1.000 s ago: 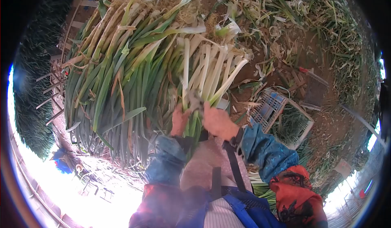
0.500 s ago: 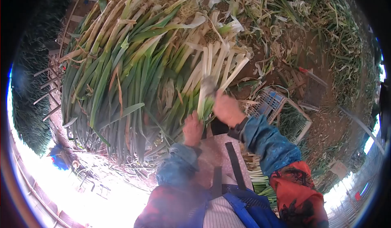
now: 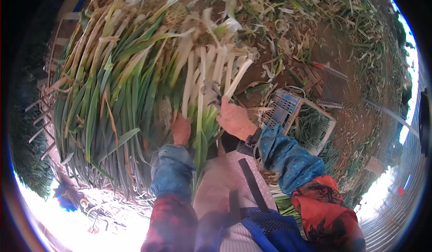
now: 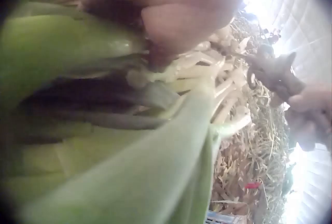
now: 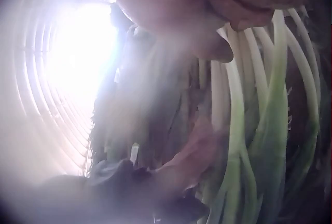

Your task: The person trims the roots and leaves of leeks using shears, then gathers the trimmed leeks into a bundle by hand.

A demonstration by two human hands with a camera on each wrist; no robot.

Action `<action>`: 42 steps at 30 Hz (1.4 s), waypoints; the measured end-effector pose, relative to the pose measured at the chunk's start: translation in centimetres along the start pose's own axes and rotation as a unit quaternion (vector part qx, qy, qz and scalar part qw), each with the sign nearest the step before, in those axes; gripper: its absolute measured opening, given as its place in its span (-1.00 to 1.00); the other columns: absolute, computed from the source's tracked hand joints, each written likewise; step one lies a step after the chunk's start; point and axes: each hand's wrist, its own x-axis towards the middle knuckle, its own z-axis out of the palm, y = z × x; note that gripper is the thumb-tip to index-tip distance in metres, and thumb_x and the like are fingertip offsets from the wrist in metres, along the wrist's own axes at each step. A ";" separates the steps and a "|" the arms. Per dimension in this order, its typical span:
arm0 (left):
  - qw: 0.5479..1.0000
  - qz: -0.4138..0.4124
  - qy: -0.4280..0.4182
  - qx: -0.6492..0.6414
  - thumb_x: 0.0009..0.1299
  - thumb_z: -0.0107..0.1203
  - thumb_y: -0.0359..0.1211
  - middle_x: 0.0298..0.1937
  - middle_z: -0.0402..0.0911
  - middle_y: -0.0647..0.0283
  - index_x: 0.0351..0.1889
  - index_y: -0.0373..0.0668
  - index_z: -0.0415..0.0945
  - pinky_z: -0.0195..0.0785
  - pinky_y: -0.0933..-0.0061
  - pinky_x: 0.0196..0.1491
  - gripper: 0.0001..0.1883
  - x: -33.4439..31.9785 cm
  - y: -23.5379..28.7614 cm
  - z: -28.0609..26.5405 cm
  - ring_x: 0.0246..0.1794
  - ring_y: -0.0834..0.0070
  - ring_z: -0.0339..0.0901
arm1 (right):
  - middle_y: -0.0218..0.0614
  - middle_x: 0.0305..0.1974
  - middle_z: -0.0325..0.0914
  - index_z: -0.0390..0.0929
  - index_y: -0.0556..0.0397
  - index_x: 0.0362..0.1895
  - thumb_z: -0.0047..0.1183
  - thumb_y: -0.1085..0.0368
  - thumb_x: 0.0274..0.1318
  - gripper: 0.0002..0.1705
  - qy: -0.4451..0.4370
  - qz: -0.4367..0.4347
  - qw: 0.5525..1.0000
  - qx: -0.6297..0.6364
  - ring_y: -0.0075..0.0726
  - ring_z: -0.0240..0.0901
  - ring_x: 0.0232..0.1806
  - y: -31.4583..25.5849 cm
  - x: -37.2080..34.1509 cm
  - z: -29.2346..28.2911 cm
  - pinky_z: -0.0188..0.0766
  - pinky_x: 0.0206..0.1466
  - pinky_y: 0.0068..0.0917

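Leeks (image 3: 135, 85) lie in a broad pile, white ends up, green leaves toward the person. At the pile's right part, the left hand (image 3: 181, 129) grips the lower part of a pale leek stalk (image 3: 187, 90). In the left wrist view, its curled fingers (image 4: 171, 16) are close above green leaves (image 4: 140, 167). Just to the right, the right hand (image 3: 235, 119) holds a small grey tool (image 3: 211, 93) over the white stalks, its exact shape blurred. The right wrist view has the right hand (image 5: 207, 1) above pale stalks (image 5: 236, 94) and the left hand (image 5: 192, 156) lower down.
A plastic crate (image 3: 330, 132) with greens inside stands tilted right of the hands. Leaf scraps (image 3: 288, 9) cover the ground at the upper right. A metal frame (image 3: 45, 123) stands at the far left, and more greens (image 3: 288, 207) lie beside the person's apron.
The left hand has moved left, away from the right hand, onto another stalk. The stalk it held lies among the others. The right hand keeps its tool. The head view has shifted.
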 end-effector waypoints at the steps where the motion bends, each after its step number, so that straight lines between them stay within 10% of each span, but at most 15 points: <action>1: 0.999 -0.023 -0.032 0.012 0.19 0.12 -0.25 0.05 0.37 -0.20 0.05 -0.39 0.28 0.18 0.05 0.12 -0.46 0.0 0.6 -0.5 0.04 -0.12 0.32 | 0.06 -0.53 0.48 0.13 0.26 -0.07 -0.02 0.20 -0.05 -0.48 0.023 -0.019 0.999 0.015 0.23 0.46 -0.42 0.4 0.4 0.1 0.40 -0.35 -0.01; 7: 0.993 0.033 -0.108 0.036 0.23 0.11 -0.14 -0.19 0.50 -0.15 -0.10 -0.36 0.39 0.30 0.13 -0.06 -0.53 0.8 -3.0 2.0 -0.11 -0.02 0.44 | 0.14 -0.34 0.47 0.15 0.30 0.04 0.03 0.18 -0.10 -0.35 0.109 0.029 0.992 0.052 0.21 0.46 -0.29 2.2 -1.0 0.3 0.42 -0.25 -0.05; 10: 0.987 -0.003 -0.075 -0.140 0.15 0.22 -0.17 -0.14 0.48 -0.14 -0.07 -0.38 0.36 0.26 0.17 0.00 -0.47 -0.7 3.1 -1.2 -0.07 -0.02 0.42 | 0.15 -0.24 0.46 0.18 0.26 0.07 0.08 0.16 -0.14 -0.31 0.199 0.092 0.963 0.157 0.22 0.44 -0.22 6.0 -4.0 0.8 0.40 -0.17 -0.06; 17: 0.998 0.042 -0.035 -0.029 -0.07 0.37 -0.28 -0.12 0.43 -0.15 -0.02 -0.48 0.25 0.21 0.23 0.05 -0.27 0.1 3.2 0.9 -0.08 0.00 0.39 | 0.16 -0.24 0.46 0.24 0.23 -0.01 0.14 0.17 -0.13 -0.38 0.265 0.348 0.875 0.208 0.22 0.42 -0.17 23.4 -8.7 2.5 0.33 -0.10 -0.07; 24: 0.994 -0.010 -0.111 0.022 -0.10 0.30 -0.32 -0.22 0.54 -0.05 -0.13 -0.37 0.37 0.29 0.24 -0.06 -0.44 2.7 2.1 -1.9 -0.18 0.12 0.49 | 0.26 -0.11 0.45 0.35 0.37 -0.16 0.06 -0.02 -0.05 -0.37 0.166 0.440 0.863 0.182 0.28 0.38 -0.04 37.4 -11.9 4.0 0.30 0.01 -0.07; 28: 0.993 -0.020 -0.113 -0.037 -0.11 0.25 -0.36 -0.28 0.57 0.00 -0.16 -0.36 0.41 0.34 0.31 -0.12 -0.49 3.5 1.3 -1.8 -0.26 0.22 0.53 | 0.18 -0.08 0.44 0.32 0.23 -0.01 0.06 0.12 0.01 -0.47 0.168 0.443 0.878 0.068 0.25 0.38 -0.04 34.6 -11.9 6.2 0.31 -0.03 -0.08; 34: 0.983 -0.060 -0.099 -0.142 -0.07 0.18 -0.44 -0.30 0.54 0.13 -0.13 -0.36 0.43 0.33 0.44 -0.20 -0.53 3.9 1.8 -3.9 -0.32 0.40 0.48 | 0.12 -0.05 0.44 0.29 0.19 0.12 0.07 0.14 0.00 -0.39 0.158 0.275 0.901 0.295 0.14 0.40 0.00 20.6 -5.5 8.2 0.29 0.06 -0.17; 37: 0.971 -0.080 -0.118 -0.192 -0.04 0.14 -0.48 -0.31 0.51 0.19 -0.12 -0.36 0.42 0.31 0.48 -0.21 -0.56 4.2 2.1 -4.2 -0.32 0.44 0.45 | 0.10 0.01 0.41 0.28 0.21 0.13 0.06 0.18 -0.01 -0.39 0.056 0.282 0.831 0.477 0.09 0.36 0.06 14.8 -1.0 8.1 0.26 0.10 -0.23; 42: 0.960 -0.074 -0.132 -0.237 -0.04 0.11 -0.50 -0.32 0.50 0.21 -0.13 -0.37 0.42 0.29 0.48 -0.21 -0.57 4.1 2.7 -4.5 -0.32 0.47 0.44 | 0.06 -0.10 0.43 0.31 0.21 0.08 0.11 0.20 -0.02 -0.42 0.144 0.246 0.852 0.439 0.09 0.36 0.02 9.9 3.3 11.3 0.26 0.05 -0.21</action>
